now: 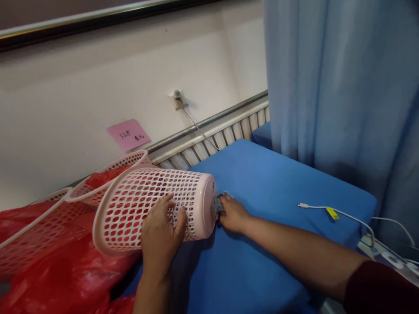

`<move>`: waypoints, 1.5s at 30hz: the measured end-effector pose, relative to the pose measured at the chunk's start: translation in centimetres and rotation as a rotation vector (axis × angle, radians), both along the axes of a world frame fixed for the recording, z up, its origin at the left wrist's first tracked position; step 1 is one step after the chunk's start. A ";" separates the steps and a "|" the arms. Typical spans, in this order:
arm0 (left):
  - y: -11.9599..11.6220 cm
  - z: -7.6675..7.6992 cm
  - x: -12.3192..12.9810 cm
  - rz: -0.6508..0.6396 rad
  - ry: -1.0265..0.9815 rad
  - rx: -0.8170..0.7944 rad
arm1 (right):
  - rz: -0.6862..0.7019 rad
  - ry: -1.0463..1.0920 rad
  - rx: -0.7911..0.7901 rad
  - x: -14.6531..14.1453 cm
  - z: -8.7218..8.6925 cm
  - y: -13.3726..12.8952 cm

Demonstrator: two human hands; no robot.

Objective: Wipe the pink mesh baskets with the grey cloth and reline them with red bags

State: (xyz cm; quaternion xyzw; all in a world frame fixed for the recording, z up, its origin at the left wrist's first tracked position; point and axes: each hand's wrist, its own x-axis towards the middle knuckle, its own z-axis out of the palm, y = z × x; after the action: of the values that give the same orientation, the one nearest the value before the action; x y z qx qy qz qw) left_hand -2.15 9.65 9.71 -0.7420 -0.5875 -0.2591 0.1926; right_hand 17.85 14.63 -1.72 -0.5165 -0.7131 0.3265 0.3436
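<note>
A pink perforated basket [131, 205] lies tilted on its side above the blue surface [258, 192], its open rim to the left and its base to the right. My left hand [163, 226] rests against the near side of the basket, thumb and fingers spread over the lattice. At the base, my right hand [231, 213] is closed on a crumpled grey cloth [218, 206] and presses it to the bottom of the basket.
Two more pink baskets [108, 172] with red plastic bags [65, 270] stand at the left. A white cable [314, 207] with a yellow tag lies on the right. Behind are a radiator [231, 133], a wall socket [178, 100] and a blue curtain [304, 78].
</note>
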 end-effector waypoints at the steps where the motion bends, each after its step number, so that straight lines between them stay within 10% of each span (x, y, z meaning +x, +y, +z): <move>1: 0.0 0.0 0.0 0.002 0.000 0.003 | 0.055 -0.014 -0.006 0.1 0.0 -0.7; 5: -0.1 0.0 0.0 0.004 0.004 0.009 | 0.130 -0.024 -0.051 1.3 0.4 -1.0; 11: 0.0 -0.1 0.1 0.027 -0.015 -0.002 | -0.174 0.007 -0.014 0.4 1.2 2.2; 20: -0.1 -0.3 -0.2 0.007 -0.003 0.014 | 0.118 -0.016 -0.043 0.6 0.2 -2.1; 27: -0.3 -0.4 -0.1 0.021 -0.019 0.021 | -0.264 0.172 0.092 1.1 3.4 3.2; 31: -0.4 -0.3 -0.1 0.003 -0.006 0.029 | -0.192 0.158 0.328 -0.3 2.9 2.5; 36: -0.3 -0.4 -0.2 0.004 -0.004 0.039 | -0.026 -0.129 0.127 -0.6 0.7 -0.4; 45: -0.4 -0.7 -0.2 0.000 0.001 0.053 | -0.220 0.119 0.305 0.4 2.7 1.7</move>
State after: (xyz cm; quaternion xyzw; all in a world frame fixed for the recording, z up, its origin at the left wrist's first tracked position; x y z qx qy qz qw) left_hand -2.33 9.25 9.06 -0.7368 -0.5804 -0.2740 0.2126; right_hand 18.22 16.32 1.00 -0.5131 -0.6722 0.2048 0.4929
